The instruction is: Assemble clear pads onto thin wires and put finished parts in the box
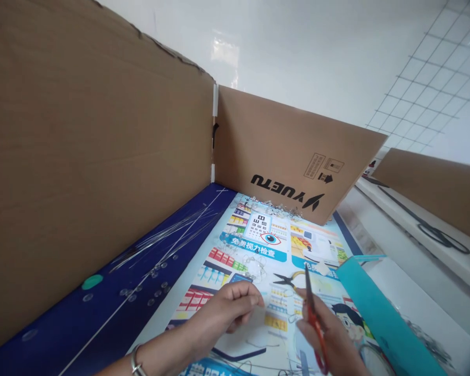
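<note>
My right hand [335, 334] is closed round the red handle of a pair of scissors [310, 300], with the dark blades pointing up and away. My left hand [237, 308] is pinched with the thumb against the fingers. Whatever is between them, if anything, is too fine to make out. Just beyond both hands, pliers with yellow handles [285, 280] lie on the printed sheet [272, 331]. Thin wire pieces [235, 359] are strewn below my left hand. A clump of clear loops [254, 266] rests farther up the sheet.
Cardboard panels [82, 156] stand on the left and at the back [274, 141]. Long thin wires [164, 237], clear discs [131, 297] and a green oval [92, 282] lie on the blue strip. A teal-sided box [379, 297] with small wire pieces stands at right.
</note>
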{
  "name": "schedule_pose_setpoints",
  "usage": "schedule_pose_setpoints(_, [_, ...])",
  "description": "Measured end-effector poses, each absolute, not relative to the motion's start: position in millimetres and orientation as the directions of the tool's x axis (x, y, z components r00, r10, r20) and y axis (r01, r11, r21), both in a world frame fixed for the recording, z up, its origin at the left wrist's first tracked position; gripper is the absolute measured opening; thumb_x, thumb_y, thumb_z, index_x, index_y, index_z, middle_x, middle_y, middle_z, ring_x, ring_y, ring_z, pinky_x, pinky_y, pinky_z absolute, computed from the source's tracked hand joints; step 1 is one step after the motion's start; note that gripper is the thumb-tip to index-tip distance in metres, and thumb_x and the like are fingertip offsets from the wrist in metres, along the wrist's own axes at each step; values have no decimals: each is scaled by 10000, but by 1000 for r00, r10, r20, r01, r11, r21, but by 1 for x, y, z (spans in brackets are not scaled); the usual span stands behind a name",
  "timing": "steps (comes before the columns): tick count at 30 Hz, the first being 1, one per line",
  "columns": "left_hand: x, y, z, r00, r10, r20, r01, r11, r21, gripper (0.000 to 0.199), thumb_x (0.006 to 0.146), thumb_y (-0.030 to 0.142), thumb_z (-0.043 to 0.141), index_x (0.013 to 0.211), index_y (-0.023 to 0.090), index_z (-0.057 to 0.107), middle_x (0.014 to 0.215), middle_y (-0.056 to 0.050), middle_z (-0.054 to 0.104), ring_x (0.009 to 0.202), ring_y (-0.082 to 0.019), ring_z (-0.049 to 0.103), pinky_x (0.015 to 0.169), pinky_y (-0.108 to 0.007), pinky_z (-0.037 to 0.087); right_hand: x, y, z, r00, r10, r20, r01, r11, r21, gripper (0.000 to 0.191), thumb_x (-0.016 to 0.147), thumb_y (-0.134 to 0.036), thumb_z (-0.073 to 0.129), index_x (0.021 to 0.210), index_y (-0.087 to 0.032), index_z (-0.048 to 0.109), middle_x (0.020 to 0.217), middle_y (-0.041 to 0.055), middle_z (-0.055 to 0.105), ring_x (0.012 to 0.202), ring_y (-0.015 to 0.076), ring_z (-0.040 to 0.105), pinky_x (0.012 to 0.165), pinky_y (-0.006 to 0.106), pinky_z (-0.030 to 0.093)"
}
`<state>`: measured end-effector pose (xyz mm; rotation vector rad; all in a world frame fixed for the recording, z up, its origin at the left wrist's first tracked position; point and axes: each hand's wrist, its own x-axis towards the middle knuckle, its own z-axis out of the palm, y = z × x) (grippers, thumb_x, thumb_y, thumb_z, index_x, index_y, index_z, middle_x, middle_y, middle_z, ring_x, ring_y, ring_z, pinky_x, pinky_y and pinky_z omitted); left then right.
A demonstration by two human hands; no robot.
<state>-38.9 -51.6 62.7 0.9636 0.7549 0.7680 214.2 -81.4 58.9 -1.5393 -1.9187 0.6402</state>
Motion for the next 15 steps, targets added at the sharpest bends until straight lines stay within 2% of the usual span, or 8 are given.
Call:
schedule_pose_setpoints(1, [-39,-52,63,520,829,-208,-219,364,905,221,775,366,563,793,146,575,498,68,418,407,-42,216,406,-200,102,205,-84,60,-241,959,149,701,278,-657,402,803,-245,512,1201,-231,459,803,11,590,705,159,594,670,270,504])
schedule_pose_setpoints(3, [-39,-51,64,532,824,-197,-215,356,909,225,786,371,552,800,147,569,501,65,424,407,-43,224,407,-202,112,192,-87,63,-363,911,194,720,407,-563,424,799,-169,461,1218,-231,424,1004,70,575,907,201,576,779,306,491])
schedule_pose_setpoints(6, [-37,-51,63,547,819,-173,-216,337,916,217,798,364,538,798,147,555,510,59,435,413,-48,246,412,-202,133,180,-89,69,-425,869,254,754,495,-431,450,782,-151,458,1223,-210,395,1199,131,461,1119,260,450,882,378,441])
schedule_pose_setpoints(10, [-35,-53,63,565,811,-155,-205,320,925,157,784,307,535,759,152,538,519,59,441,429,-54,267,428,-197,166,168,-89,79,-411,897,164,815,441,-376,388,758,-238,566,1130,-209,458,1101,128,477,1038,286,468,831,410,445])
schedule_pose_setpoints(15, [-33,-56,67,564,802,-197,-111,310,944,39,704,187,529,700,153,548,525,54,459,469,-69,311,459,-195,210,162,-89,78,-410,902,131,827,429,-365,353,757,-255,581,1092,-205,481,1067,117,488,963,266,497,772,368,453])
